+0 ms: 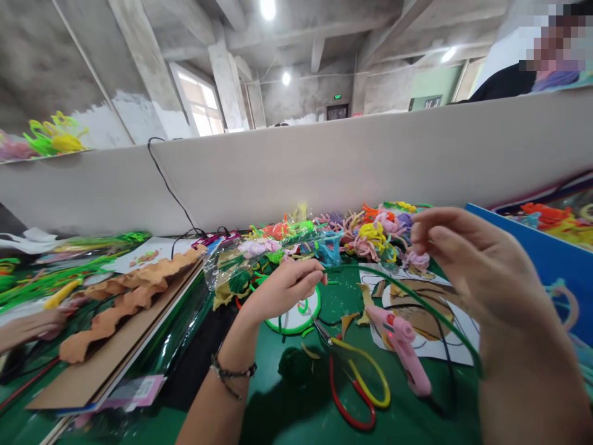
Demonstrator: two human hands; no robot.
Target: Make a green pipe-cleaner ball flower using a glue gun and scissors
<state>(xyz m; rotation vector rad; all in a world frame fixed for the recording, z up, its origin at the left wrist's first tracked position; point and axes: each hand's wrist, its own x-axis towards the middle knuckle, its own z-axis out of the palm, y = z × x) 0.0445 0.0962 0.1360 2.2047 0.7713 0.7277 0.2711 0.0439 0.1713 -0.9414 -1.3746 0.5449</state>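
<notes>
My left hand (293,289) pinches one end of a thin green stem (398,281) above a white disc with a green rim (294,315). From there the stem arcs right and down toward my right wrist. My right hand (463,259) is raised at the right, its thumb and fingertips close together; whether anything is between them cannot be made out. Below the disc lie scissors (354,380) with red and yellow handles. A pink glue gun (403,346) rests on a paper with drawn outlines (456,346).
Colourful fuzzy pieces (370,238) are heaped along a white partition (287,173). At left are cardboard sheets (152,315) with wavy brown strips and another person's hand (37,327). A blue board (532,266) stands at right. A person (504,83) is beyond the partition.
</notes>
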